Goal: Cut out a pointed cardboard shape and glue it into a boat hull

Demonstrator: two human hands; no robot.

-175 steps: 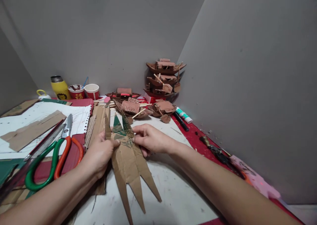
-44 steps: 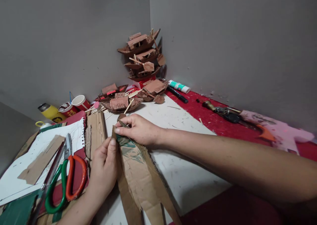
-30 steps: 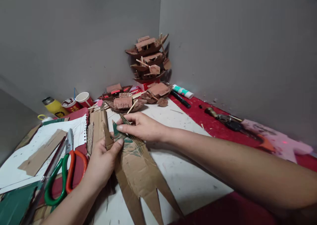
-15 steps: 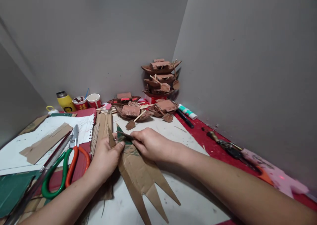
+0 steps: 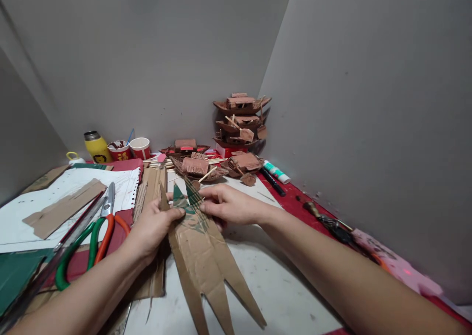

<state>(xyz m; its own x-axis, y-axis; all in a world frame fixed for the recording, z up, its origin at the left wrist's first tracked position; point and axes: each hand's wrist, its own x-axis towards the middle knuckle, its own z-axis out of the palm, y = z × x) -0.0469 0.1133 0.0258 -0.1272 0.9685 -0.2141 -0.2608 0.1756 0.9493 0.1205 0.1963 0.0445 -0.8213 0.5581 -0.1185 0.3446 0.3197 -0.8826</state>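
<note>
A brown cardboard cutout (image 5: 206,256) with long pointed tips at both ends lies between my hands over the white board. My left hand (image 5: 158,222) grips its left edge near the far end, thumb on top. At the far right, the fingers of my right hand (image 5: 221,203) pinch the side near a pointed tip. Green patches show on the far points, and the right one has torn, ridged strips. Just beyond sit small cardboard boats (image 5: 195,167) with corrugated roofs and paddles.
Scissors (image 5: 105,227) with green and orange handles lie left, by a cardboard strip (image 5: 66,207) on white paper. Paper cups (image 5: 140,148) and a yellow bottle (image 5: 97,147) stand behind. More boats (image 5: 241,104) are stacked in the corner. A glue gun (image 5: 337,229) rests at right.
The right far point, folded over under my right hand before, now stands out flatter and points away. My right hand has shifted slightly up and right; the view has turned a little.
</note>
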